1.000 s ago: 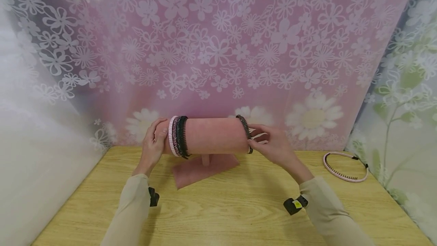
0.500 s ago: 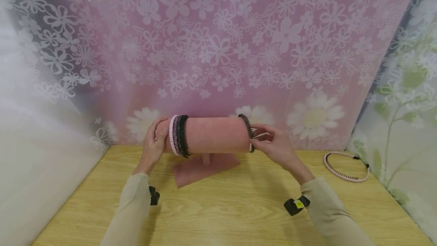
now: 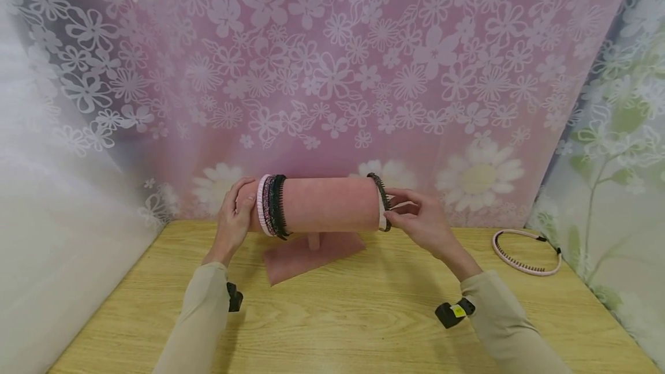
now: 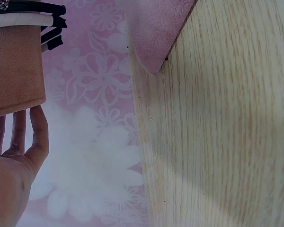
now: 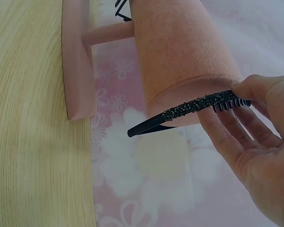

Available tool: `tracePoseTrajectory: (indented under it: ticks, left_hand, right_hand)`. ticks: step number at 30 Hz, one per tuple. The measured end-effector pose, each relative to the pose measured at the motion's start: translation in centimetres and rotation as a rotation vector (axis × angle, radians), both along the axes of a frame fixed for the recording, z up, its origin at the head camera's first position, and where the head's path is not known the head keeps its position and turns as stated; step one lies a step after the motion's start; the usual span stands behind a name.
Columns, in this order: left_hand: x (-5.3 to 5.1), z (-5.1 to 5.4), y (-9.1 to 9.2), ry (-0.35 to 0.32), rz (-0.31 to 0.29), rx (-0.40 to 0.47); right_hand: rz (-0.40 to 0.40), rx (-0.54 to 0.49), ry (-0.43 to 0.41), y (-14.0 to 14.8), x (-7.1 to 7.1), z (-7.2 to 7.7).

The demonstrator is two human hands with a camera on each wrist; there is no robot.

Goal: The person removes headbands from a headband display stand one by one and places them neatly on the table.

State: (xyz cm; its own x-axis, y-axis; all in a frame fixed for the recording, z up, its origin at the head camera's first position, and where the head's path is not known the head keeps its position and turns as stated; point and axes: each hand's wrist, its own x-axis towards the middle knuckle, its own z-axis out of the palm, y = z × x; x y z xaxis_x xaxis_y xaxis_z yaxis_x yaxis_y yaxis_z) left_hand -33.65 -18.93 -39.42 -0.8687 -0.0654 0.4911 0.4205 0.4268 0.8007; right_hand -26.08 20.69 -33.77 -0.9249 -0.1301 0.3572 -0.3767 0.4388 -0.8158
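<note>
A pink plush headband stand (image 3: 329,204) has a horizontal roll on a short post above a flat base (image 3: 312,263). My left hand (image 3: 232,224) grips the roll's left end; in the left wrist view its fingers (image 4: 39,135) reach behind that end. Beside it, a pale pink headband (image 3: 262,205), a glittery one (image 3: 269,205) and a black toothed one (image 3: 280,206) sit around the roll. My right hand (image 3: 423,224) pinches a dark, beaded headband (image 5: 194,105) between thumb and fingers, at the roll's right end. The right wrist view shows it across the end face, teeth towards the fingers.
On the wooden table (image 3: 332,322), a pink headband with dark teeth (image 3: 497,250) lies at the far right. A flower-patterned pink curtain (image 3: 332,74) hangs close behind the stand. Pale sheets hang at the left (image 3: 62,218) and right (image 3: 623,189).
My right hand has drawn the dark beaded headband slightly rightward, from around the roll's right end to just past its edge. The left hand and the stand stay nearly still.
</note>
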Motion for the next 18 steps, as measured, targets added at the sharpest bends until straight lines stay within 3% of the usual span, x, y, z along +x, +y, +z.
tracePoseTrajectory:
  ticks: [10, 18]
  left_hand:
    - [-0.4, -0.1, 0.0, 0.038, 0.026, -0.019]
    - [-0.2, -0.1, 0.0, 0.032, 0.034, -0.018]
  right_hand:
    - [-0.041, 0.001, -0.005, 1.1, 0.5, -0.2]
    - [-0.053, 0.001, -0.007, 2.2, 0.7, -0.7]
